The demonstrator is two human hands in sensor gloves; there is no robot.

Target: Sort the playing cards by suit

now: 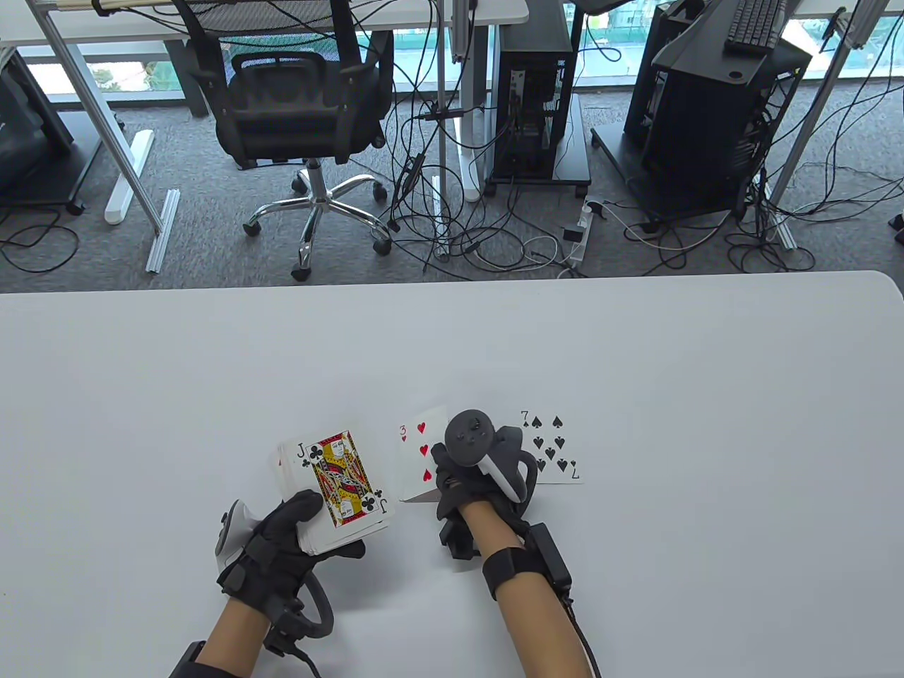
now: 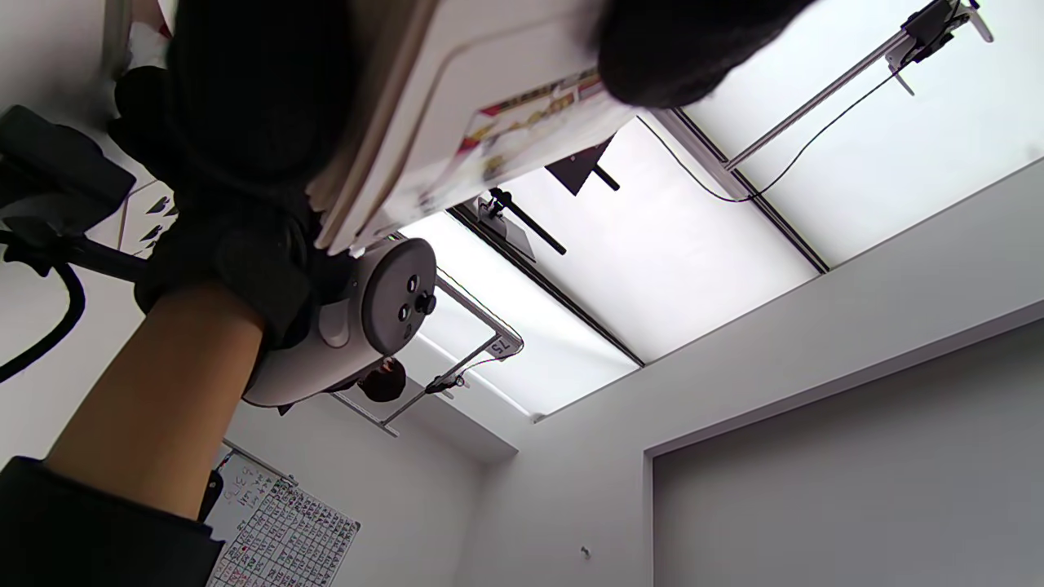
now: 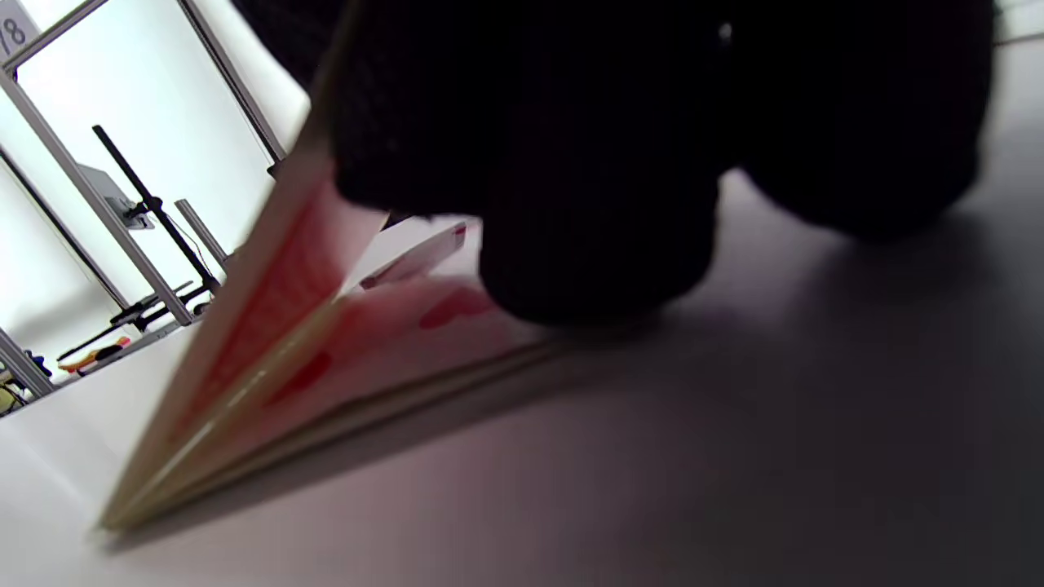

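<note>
Item: playing-card deck (image 1: 332,494), face up, jack of clubs (image 1: 344,478) on top; gripped in the left hand (image 1: 282,544), thumb across the near corner, fingers curled under the stack, raised off the tabletop (image 1: 635,353).
Item: three of hearts (image 1: 422,455); lying just right of the deck, its near edge tilted up; the right wrist view shows it angled over another red card beneath, so a hearts pile is likely; right hand (image 1: 470,480) fingers curl onto it, apparently pinching it while setting it down.
Item: seven of spades (image 1: 558,445); flat on the tabletop, partly hidden by the right hand and its tracker.
Hazards, as judgement: the tilted three may slide askew or flip when released, scattering the pile; the right wrist could drag the seven of spades; the jack could slip off the deck if the thumb slackens.
</note>
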